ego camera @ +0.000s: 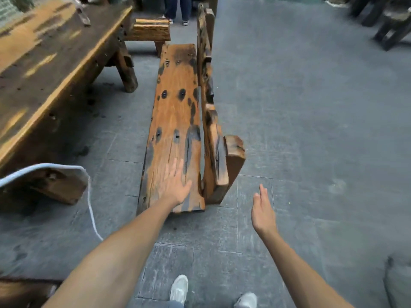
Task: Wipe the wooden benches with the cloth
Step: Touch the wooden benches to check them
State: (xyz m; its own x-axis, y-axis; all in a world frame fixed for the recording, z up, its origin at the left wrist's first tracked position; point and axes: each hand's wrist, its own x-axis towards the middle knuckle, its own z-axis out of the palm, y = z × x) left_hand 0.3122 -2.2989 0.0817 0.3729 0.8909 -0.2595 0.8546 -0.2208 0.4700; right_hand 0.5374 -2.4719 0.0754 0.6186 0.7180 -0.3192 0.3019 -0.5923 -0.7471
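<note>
A long wooden bench (175, 112) with dark burn-like spots and a rough backrest (211, 121) runs away from me down the middle of the head view. My left hand (176, 185) is stretched out flat over the near end of the seat, fingers straight, holding nothing. My right hand (262, 210) hangs open over the stone floor to the right of the bench's near end, also with nothing in it. No cloth is visible in either hand or on the bench.
A big wooden table (44, 70) fills the left side. A second bench (149, 30) stands at the far end, with a person's legs (178, 10) behind it. A white cord (89, 192) loops at the left. Dark stools (391, 25) sit far right. My shoes (180, 287) stand on grey paving.
</note>
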